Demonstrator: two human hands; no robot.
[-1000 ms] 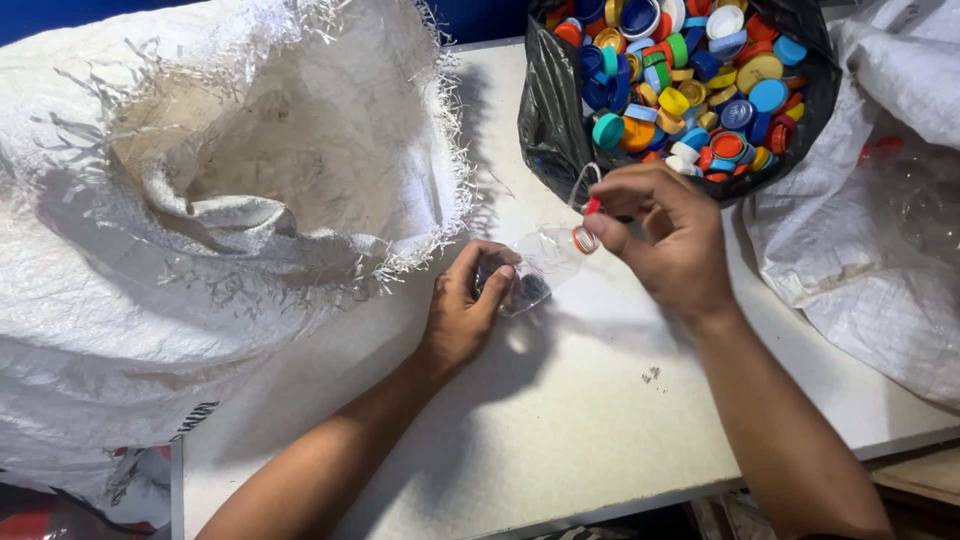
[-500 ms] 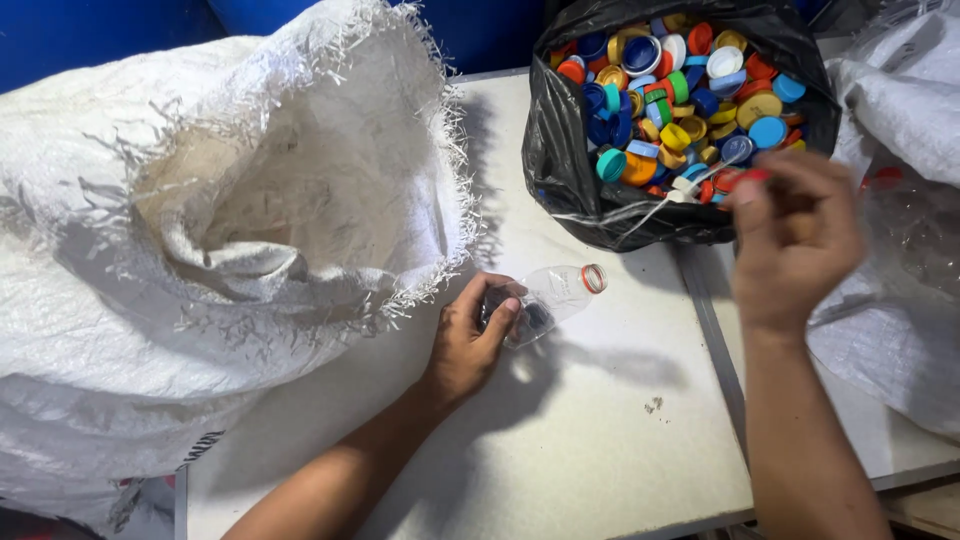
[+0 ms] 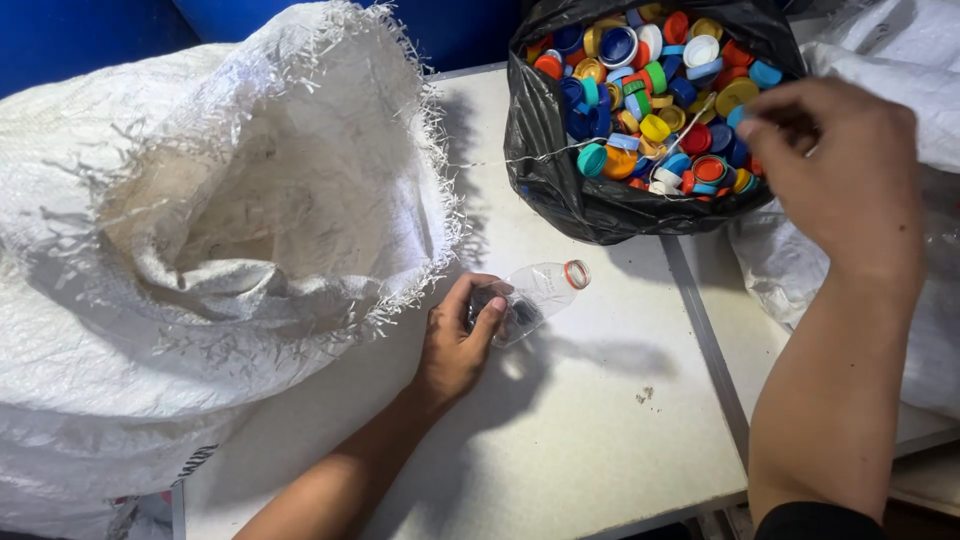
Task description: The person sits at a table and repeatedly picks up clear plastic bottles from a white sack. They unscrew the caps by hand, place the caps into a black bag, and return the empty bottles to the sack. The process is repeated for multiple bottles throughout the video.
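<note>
Left hand (image 3: pixel 462 340) clamps crushed clear bottle (image 3: pixel 535 297) flat on worktop (image 3: pixel 560 430) beside white sack (image 3: pixel 230 230), right hand (image 3: pixel 835 165) fingers bunched over black bag of caps (image 3: pixel 560 190); bottle looks light, thin, springy, slippery, so grip the stiff neck ring

Looks like a recycling sorting workshop: frayed white woven plastic sack (image 3: pixel 230 250) gaping left, black plastic bag (image 3: pixel 560 180) heaped with mixed coloured bottle caps (image 3: pixel 660 100) far right, on a plain white worktable (image 3: pixel 560 430).

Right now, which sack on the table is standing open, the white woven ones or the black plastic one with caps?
Both the big white woven sack at left and the black plastic bag gape open; only the white woven sack at right lies collapsed.
</note>
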